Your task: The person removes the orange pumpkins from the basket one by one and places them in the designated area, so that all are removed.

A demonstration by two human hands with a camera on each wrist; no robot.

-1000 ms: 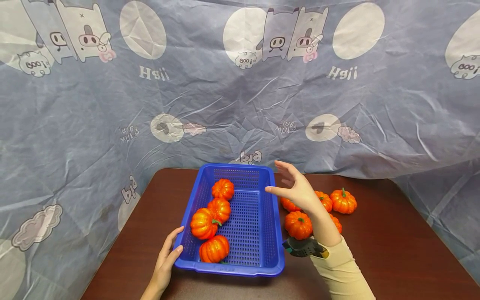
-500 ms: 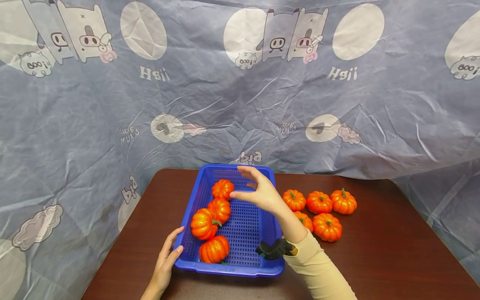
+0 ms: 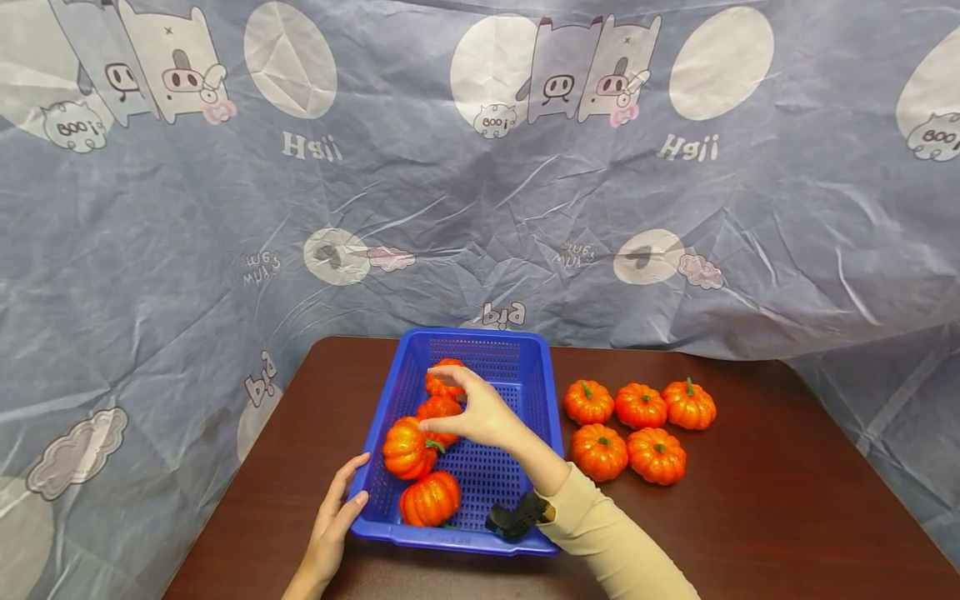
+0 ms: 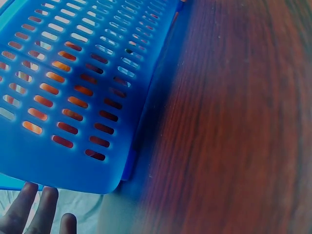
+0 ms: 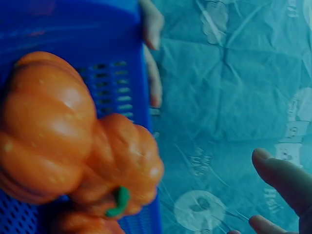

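My right hand (image 3: 483, 414) hovers over the left part of a blue plastic basket (image 3: 457, 540), thumb and fingers spread apart with nothing between them. Under it lie two small orange pumpkins, the far one (image 3: 444, 387) and the middle one (image 3: 441, 410), both partly covered by the hand. Nearer sit two more, one with a green stem (image 3: 407, 450) and one on its side (image 3: 430, 500). My left hand (image 3: 330, 521) touches the basket's left side with extended fingers and thumb; its fingertips (image 4: 48, 197) meet the rim in the left wrist view.
Several more orange pumpkins stand in two rows on the dark brown table right of the basket, among them one at the front (image 3: 657, 456) and one with an upright stem (image 3: 688, 405). A grey-blue printed cloth (image 3: 480, 192) hangs behind the table.
My right hand has moved left, from above the basket's right rim to over the pumpkins inside, staying spread. The pumpkins on the table came into view. My left hand stayed put.
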